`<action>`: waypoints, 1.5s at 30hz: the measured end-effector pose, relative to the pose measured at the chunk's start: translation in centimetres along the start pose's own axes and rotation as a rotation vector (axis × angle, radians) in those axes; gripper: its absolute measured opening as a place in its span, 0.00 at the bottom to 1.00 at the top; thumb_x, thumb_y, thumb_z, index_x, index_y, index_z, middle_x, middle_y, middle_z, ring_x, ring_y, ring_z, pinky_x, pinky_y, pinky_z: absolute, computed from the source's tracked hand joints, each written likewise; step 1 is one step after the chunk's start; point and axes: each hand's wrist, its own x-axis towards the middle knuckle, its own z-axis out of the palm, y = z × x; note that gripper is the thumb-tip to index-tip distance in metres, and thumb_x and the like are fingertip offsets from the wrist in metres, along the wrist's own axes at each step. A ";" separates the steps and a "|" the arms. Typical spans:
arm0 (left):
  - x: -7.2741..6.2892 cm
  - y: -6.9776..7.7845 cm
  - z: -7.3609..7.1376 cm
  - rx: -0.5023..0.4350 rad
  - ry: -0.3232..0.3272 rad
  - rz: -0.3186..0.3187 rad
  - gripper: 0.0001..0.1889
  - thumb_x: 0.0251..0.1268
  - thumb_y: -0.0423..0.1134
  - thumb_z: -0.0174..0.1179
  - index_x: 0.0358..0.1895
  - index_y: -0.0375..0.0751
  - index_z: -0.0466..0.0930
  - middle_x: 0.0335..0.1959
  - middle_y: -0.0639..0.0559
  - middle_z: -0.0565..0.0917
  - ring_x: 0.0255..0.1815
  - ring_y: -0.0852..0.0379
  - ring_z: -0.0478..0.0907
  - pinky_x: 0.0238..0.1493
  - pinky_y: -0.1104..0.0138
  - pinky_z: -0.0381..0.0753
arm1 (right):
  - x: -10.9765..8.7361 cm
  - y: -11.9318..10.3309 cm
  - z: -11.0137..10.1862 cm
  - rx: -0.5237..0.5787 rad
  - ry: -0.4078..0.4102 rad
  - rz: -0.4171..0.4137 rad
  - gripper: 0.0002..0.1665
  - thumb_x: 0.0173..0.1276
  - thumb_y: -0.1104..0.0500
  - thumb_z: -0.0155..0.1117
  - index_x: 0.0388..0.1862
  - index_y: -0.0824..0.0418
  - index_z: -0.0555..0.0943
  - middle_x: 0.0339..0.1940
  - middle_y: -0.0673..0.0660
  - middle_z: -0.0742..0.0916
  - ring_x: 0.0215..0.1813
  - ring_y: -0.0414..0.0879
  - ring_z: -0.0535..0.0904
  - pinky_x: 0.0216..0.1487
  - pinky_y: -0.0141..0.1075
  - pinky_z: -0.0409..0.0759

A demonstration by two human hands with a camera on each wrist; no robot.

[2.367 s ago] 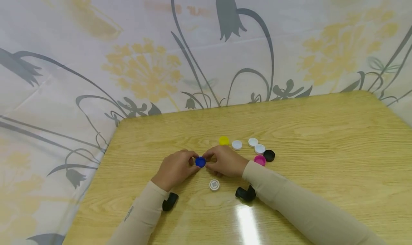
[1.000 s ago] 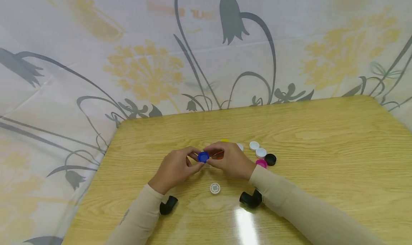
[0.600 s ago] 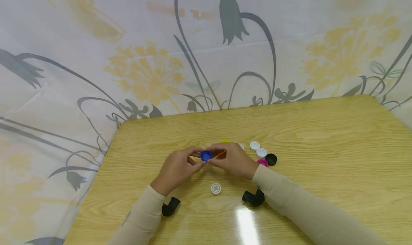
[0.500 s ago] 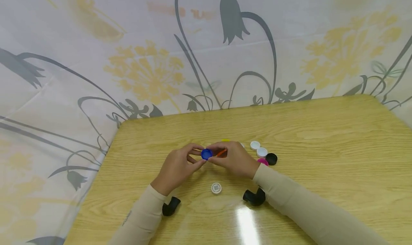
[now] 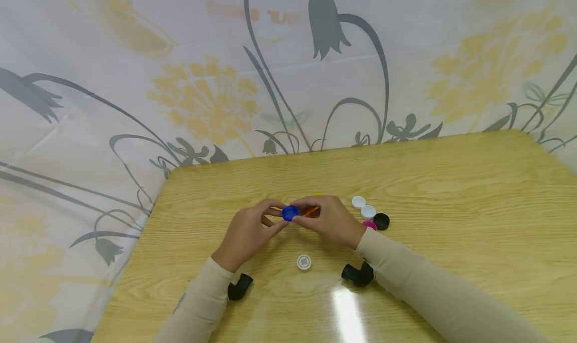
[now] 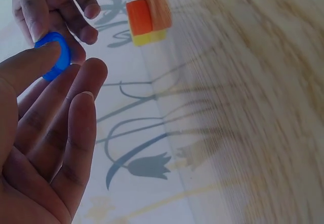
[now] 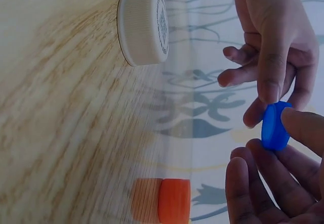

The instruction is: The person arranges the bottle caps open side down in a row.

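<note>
Both hands hold a blue bottle cap (image 5: 290, 213) above the wooden table, its hollow side towards the head camera. My left hand (image 5: 247, 234) pinches its left edge between thumb and fingers; my right hand (image 5: 331, 222) pinches the opposite edge. In the right wrist view the blue cap (image 7: 273, 128) stands on edge between the two hands' fingertips. On the table behind the right fingers, an orange cap (image 5: 311, 212) is partly hidden. A white cap with a printed top (image 5: 304, 262) lies nearer the body, below the hands.
To the right lie two white caps (image 5: 363, 207), a black cap (image 5: 381, 222) and a partly covered pink cap (image 5: 369, 226). A yellow cap (image 5: 318, 194) peeks out behind the right hand. Black elbow pipe fittings sit near the left forearm (image 5: 240, 287) and right forearm (image 5: 357, 274).
Both hands have raised the blue cap and shifted it slightly right and away from the body. The orange cap has come into view; one white cap is now hidden behind the right hand.
</note>
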 end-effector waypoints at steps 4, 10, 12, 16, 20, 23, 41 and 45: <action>0.0 -0.1 0.0 -0.014 0.011 -0.006 0.16 0.64 0.40 0.68 0.54 0.47 0.82 0.44 0.52 0.90 0.32 0.60 0.88 0.33 0.73 0.84 | 0.0 0.0 0.0 -0.002 0.014 0.003 0.21 0.71 0.56 0.67 0.59 0.63 0.83 0.49 0.58 0.90 0.49 0.46 0.87 0.49 0.35 0.85; -0.1 -0.1 -0.1 -0.003 0.045 -0.006 0.15 0.66 0.42 0.67 0.55 0.46 0.83 0.47 0.51 0.89 0.33 0.59 0.88 0.32 0.73 0.83 | 0.0 0.0 -0.1 0.000 0.025 0.001 0.20 0.72 0.55 0.65 0.59 0.62 0.83 0.49 0.57 0.90 0.48 0.46 0.87 0.48 0.34 0.85; -0.1 -0.1 -0.1 0.003 0.063 0.000 0.15 0.66 0.42 0.67 0.54 0.46 0.84 0.48 0.50 0.89 0.34 0.58 0.88 0.32 0.72 0.83 | 0.0 0.0 -0.1 0.002 0.025 -0.001 0.20 0.73 0.55 0.65 0.60 0.62 0.83 0.48 0.57 0.90 0.48 0.46 0.87 0.48 0.35 0.85; -0.1 -0.1 -0.1 0.010 0.085 0.012 0.14 0.66 0.43 0.67 0.53 0.46 0.85 0.46 0.50 0.89 0.33 0.58 0.88 0.33 0.71 0.84 | 0.0 0.0 -0.1 0.010 0.025 0.006 0.20 0.74 0.54 0.63 0.60 0.62 0.83 0.49 0.56 0.90 0.48 0.46 0.87 0.49 0.37 0.85; 0.0 -0.1 0.0 0.014 0.093 0.010 0.14 0.67 0.44 0.66 0.52 0.45 0.85 0.46 0.50 0.90 0.33 0.58 0.88 0.33 0.71 0.85 | 0.0 0.0 -0.1 0.021 0.025 0.014 0.21 0.74 0.54 0.63 0.60 0.62 0.83 0.50 0.57 0.90 0.48 0.47 0.87 0.50 0.37 0.85; 0.1 -0.2 0.1 0.006 0.098 0.002 0.14 0.67 0.44 0.66 0.52 0.45 0.86 0.47 0.50 0.89 0.34 0.58 0.88 0.32 0.72 0.84 | 0.0 0.0 -0.1 0.022 0.025 0.020 0.20 0.74 0.54 0.63 0.60 0.62 0.83 0.51 0.57 0.90 0.48 0.47 0.87 0.50 0.39 0.85; 0.0 -0.2 0.3 -0.132 0.130 0.050 0.17 0.66 0.37 0.67 0.56 0.40 0.81 0.43 0.45 0.90 0.24 0.59 0.86 0.26 0.74 0.81 | 0.0 -0.2 -0.2 0.176 0.005 0.022 0.19 0.78 0.55 0.57 0.57 0.66 0.83 0.48 0.65 0.89 0.48 0.57 0.87 0.49 0.39 0.86; 0.0 -0.2 0.3 -0.121 0.135 0.077 0.18 0.63 0.36 0.69 0.56 0.42 0.79 0.42 0.46 0.90 0.25 0.62 0.85 0.29 0.75 0.82 | 0.0 -0.2 -0.2 0.190 0.012 0.014 0.18 0.78 0.56 0.56 0.56 0.65 0.83 0.43 0.65 0.89 0.43 0.57 0.87 0.45 0.38 0.87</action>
